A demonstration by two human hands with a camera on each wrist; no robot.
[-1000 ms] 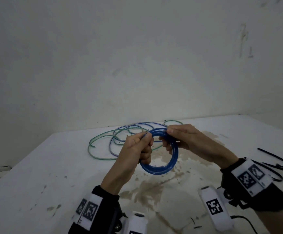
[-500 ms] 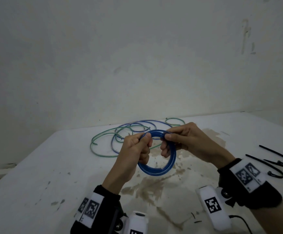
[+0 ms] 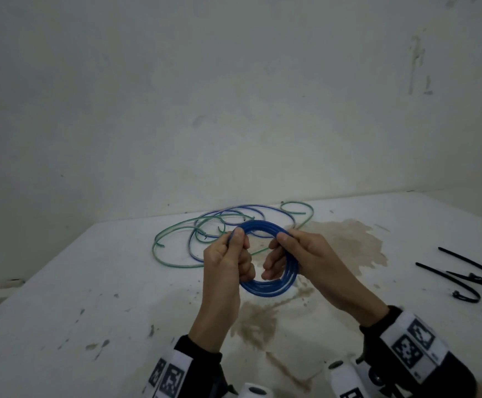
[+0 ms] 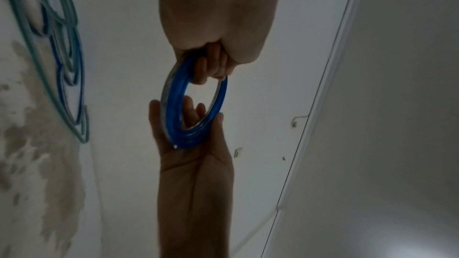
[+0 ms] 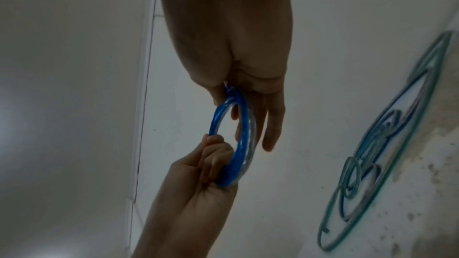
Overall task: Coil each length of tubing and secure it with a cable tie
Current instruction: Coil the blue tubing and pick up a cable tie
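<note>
Since a moment ago the blue coil [image 3: 265, 285] has tipped flatter, its ring opened wider between the hands, held above the stained worktop [image 3: 61, 311]. The left hand [image 3: 228, 262] pinches its left side with curled fingers; the right hand [image 3: 297, 254] grips the right side, thumb on top, fingers loosely through the ring. Loose green and blue tubing [image 3: 194, 234] lies behind; black cable ties [image 3: 469, 278] lie well to the right
</note>
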